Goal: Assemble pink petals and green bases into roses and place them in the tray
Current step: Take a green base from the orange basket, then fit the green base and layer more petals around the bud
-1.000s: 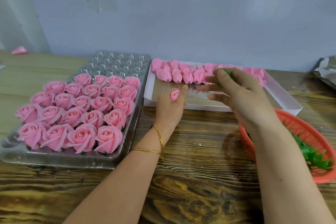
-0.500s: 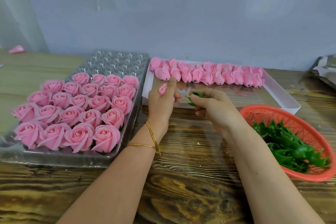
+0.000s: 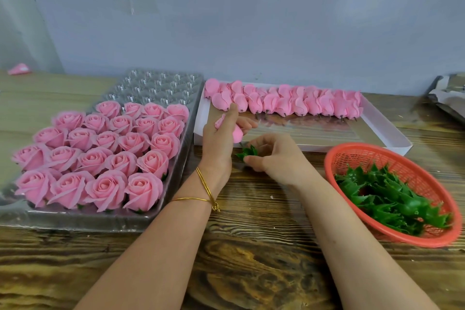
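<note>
1. The step in hand appears to be the joining of one rose. The left hand (image 3: 221, 143) is curled round a pink petal bud (image 3: 237, 134) just in front of the white box's (image 3: 387, 131) near-left corner, with the bud's stem end pointing down.
2. The right hand (image 3: 274, 156) pinches a green base (image 3: 247, 152) in its fingertips, right under the bud and in front of the box's front wall. I cannot tell whether the stem has entered the base.
3. The next move likely calls for centring the stem on the base and pressing the two together. The petals look soft, so a light grip should do.
4. The finished rose then belongs in the clear tray (image 3: 161, 83), left of the box. Finished roses (image 3: 100, 153) fill its near rows, and the open cells lie level with the box's back-left corner.
5. The tray's right rim runs close beside the box's left wall, so the carry probably has to rise over both, and over the finished roses.
6. The red basket (image 3: 334, 158) of spare bases sits near the box's front-right corner. The wooden table (image 3: 251, 259) in front of the box gives the forearms room.
</note>
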Demonstrator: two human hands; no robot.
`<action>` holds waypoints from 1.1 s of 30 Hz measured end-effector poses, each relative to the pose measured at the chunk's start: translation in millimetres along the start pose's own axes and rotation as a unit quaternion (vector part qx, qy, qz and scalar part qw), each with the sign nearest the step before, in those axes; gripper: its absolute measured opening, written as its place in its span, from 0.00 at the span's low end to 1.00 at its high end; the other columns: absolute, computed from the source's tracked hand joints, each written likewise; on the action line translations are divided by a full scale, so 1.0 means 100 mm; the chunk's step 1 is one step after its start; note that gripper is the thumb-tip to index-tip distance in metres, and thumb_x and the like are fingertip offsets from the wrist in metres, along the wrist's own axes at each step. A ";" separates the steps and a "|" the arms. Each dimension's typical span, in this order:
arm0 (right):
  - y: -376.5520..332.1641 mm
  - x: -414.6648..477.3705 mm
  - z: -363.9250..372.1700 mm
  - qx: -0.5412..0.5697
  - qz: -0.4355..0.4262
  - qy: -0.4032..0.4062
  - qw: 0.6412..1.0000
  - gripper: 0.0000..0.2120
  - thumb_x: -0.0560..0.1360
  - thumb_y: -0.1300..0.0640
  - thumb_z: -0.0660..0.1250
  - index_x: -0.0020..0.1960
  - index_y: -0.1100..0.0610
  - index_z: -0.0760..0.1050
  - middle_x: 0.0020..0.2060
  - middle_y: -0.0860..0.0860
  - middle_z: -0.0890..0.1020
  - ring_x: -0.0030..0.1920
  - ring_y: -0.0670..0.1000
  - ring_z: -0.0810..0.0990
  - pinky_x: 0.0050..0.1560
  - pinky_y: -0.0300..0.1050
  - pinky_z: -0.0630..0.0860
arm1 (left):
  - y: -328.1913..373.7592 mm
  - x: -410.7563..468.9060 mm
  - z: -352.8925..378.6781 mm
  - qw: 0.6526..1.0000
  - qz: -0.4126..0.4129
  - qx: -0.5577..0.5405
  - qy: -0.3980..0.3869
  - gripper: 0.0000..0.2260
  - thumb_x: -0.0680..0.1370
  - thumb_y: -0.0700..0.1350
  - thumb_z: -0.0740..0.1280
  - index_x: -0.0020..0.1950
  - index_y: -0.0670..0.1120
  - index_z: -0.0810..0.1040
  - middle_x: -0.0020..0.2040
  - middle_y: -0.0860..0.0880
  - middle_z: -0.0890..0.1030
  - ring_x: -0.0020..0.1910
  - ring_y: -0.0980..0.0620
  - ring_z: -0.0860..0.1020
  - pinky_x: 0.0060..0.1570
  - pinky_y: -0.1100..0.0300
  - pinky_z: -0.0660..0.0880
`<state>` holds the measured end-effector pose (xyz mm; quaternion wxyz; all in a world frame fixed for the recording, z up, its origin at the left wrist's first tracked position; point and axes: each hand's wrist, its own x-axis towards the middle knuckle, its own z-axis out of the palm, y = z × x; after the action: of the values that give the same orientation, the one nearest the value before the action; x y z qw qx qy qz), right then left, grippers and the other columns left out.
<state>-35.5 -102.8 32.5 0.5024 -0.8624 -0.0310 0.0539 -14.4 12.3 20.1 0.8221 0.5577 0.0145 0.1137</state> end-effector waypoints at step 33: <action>0.09 0.08 0.11 0.220 0.016 0.051 0.974 0.17 0.66 0.77 0.70 0.51 0.62 0.79 0.42 0.61 0.82 0.51 0.65 0.82 0.55 0.65 0.78 | -0.09 0.02 0.01 0.996 0.017 0.075 -0.040 0.20 0.81 0.51 0.62 0.30 0.47 0.80 0.37 0.50 0.84 0.42 0.55 0.81 0.52 0.56 0.74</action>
<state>-29.0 -97.4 18.7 0.6801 -0.7325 0.0210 0.0237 -11.0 8.0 12.3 0.7758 0.6222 -0.0192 0.1036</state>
